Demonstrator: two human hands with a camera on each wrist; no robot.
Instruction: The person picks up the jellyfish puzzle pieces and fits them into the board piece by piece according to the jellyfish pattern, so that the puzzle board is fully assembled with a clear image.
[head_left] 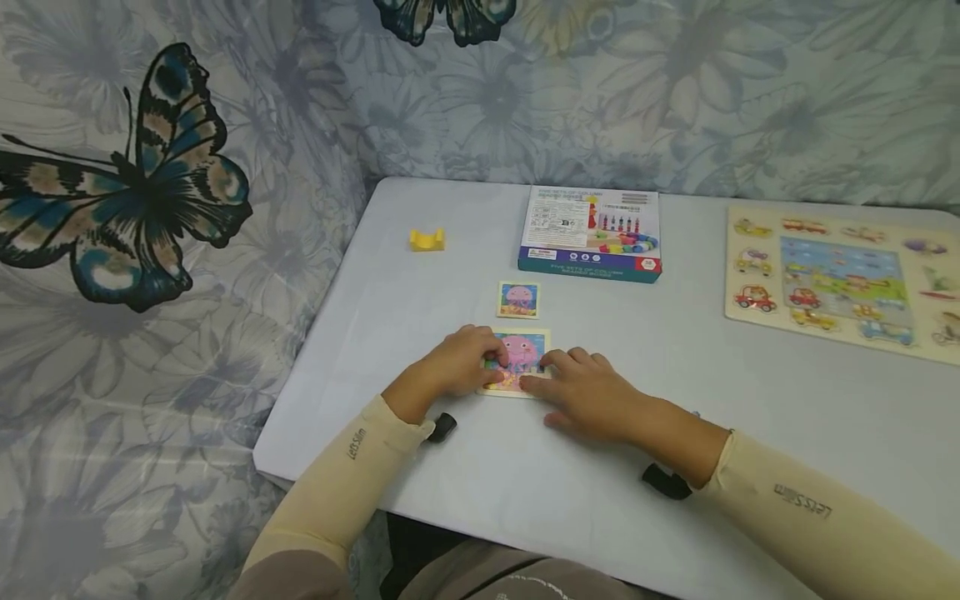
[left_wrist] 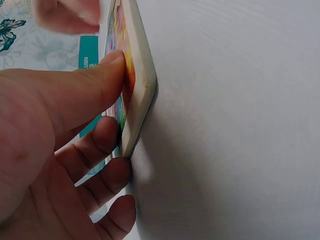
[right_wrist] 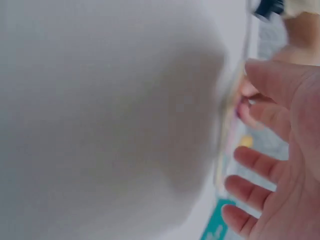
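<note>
A small jigsaw puzzle [head_left: 521, 348] in a pale wooden frame, with a pink octopus picture, lies on the table between both hands. My left hand [head_left: 459, 360] holds it at its left side, fingers curled. In the left wrist view, the thumb [left_wrist: 107, 75] rests on the picture beside the pale frame [left_wrist: 145, 82], other fingertips along its edge. My right hand [head_left: 592, 396] is at the puzzle's right side, its fingers loosely spread; the right wrist view shows nothing gripped in it. Just beyond the puzzle lies a smaller card [head_left: 518, 300] with a matching octopus picture.
A yellow notched block [head_left: 427, 241] sits at the back left of the white table [head_left: 450, 492]. Behind the card lies a flat toy box [head_left: 589, 235]. On the right is a wooden vehicle puzzle board [head_left: 765, 327]. Patterned fabric [head_left: 495, 108] hangs behind the table.
</note>
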